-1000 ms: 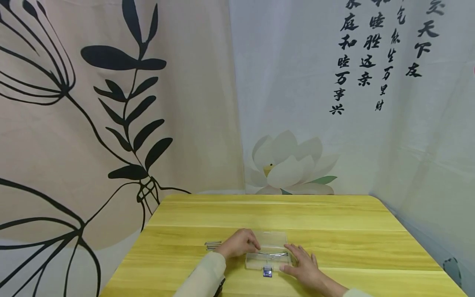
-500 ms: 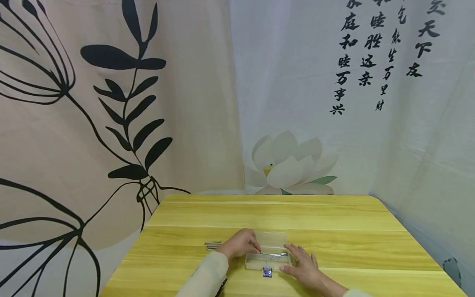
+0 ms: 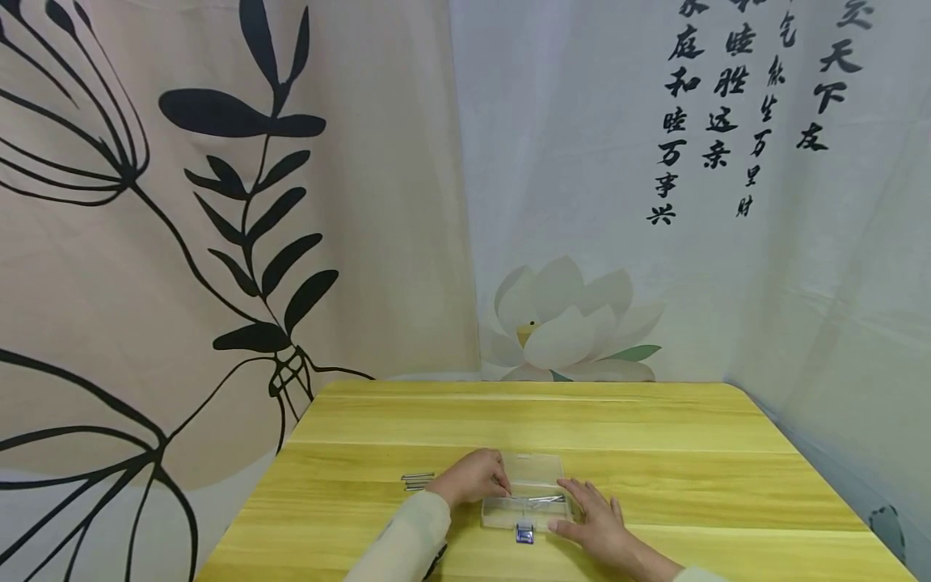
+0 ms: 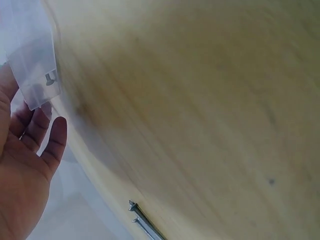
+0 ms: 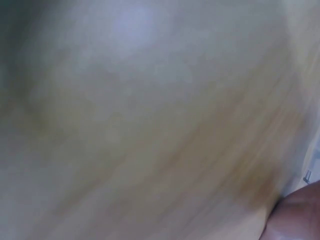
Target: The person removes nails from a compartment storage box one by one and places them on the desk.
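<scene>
A clear plastic box (image 3: pixel 502 517) lies on the table with its lid (image 3: pixel 534 467) tipped back and a blue latch (image 3: pixel 524 533) at the front. Several long metal screws (image 3: pixel 545 499) lie along its back edge. My left hand (image 3: pixel 473 477) is at the back left corner, fingertips pointing down and pinching a screw that they mostly hide. My right hand (image 3: pixel 600 529) grips the box's right end, thumb in front and fingers at the back. In the left wrist view a screw end (image 4: pixel 49 79) shows through the clear wall.
More long screws (image 3: pixel 418 482) lie in a small group on the yellow wood table (image 3: pixel 655 461), left of my left hand. Something dark (image 3: pixel 435 562) shows under the left sleeve (image 3: pixel 407 537). Behind the table hangs a printed cloth (image 3: pixel 393 202).
My left hand has shifted very slightly right and its fingertips have dipped at the box's back left corner. The right hand and the box stay in place.
</scene>
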Available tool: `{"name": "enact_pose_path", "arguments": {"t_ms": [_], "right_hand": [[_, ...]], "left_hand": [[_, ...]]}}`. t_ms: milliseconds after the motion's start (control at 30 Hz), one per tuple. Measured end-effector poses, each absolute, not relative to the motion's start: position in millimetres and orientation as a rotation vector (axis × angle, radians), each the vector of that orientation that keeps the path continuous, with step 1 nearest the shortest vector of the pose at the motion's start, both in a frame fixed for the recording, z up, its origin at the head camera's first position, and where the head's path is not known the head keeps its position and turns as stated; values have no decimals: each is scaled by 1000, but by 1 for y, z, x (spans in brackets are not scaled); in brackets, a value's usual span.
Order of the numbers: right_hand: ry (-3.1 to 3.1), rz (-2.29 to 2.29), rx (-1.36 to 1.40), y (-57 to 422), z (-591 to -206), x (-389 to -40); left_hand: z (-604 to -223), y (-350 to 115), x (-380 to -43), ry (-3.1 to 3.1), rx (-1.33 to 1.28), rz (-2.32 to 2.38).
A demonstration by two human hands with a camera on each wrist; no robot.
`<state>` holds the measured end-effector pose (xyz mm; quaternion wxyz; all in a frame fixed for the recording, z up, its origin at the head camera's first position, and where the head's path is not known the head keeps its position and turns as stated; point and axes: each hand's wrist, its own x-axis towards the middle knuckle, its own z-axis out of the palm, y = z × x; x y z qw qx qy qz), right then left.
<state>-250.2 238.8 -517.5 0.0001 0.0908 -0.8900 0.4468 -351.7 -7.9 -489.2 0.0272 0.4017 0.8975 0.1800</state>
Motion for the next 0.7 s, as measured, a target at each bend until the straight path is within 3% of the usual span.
{"name": "enact_pose_path", "arguments": {"t_ms": [233,700], "right_hand": [[-2816,1405,273,238,-514,-248],[-2794,1421,290,238,-513,-247]], "left_hand": [[-485,-8,-350,2775,1358,466],[-482,-10,-346,2735,1304,510]]}}
